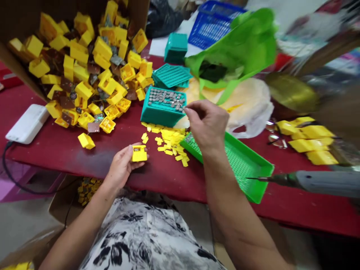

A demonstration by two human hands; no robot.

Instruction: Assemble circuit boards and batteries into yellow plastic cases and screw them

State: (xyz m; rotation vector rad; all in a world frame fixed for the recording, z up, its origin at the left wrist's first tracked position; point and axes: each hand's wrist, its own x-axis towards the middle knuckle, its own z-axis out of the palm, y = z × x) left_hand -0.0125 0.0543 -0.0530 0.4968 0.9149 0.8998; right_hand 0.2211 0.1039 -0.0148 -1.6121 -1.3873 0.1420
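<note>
My left hand [120, 165] holds a small yellow plastic casing [139, 153] near the table's front edge, its open side facing up and a bit of metal showing inside. My right hand [208, 122] is closed in a pinch at the right end of a teal block-shaped tray [161, 114]. Rows of small silver discs, which look like button cells [165, 96], lie on top of this tray, and the fingertips touch its edge. Whatever sits between those fingertips is too small to make out. Loose yellow plastic pieces [171, 142] are scattered in front of the tray.
Yellow casings [104, 52] spill from a cardboard box at left, near a white power bank [28, 123]. Under my right forearm lies a green basket [247, 168]. An electric screwdriver [323, 182] points in from the right. Behind are teal trays [171, 75] and a green bag [247, 41].
</note>
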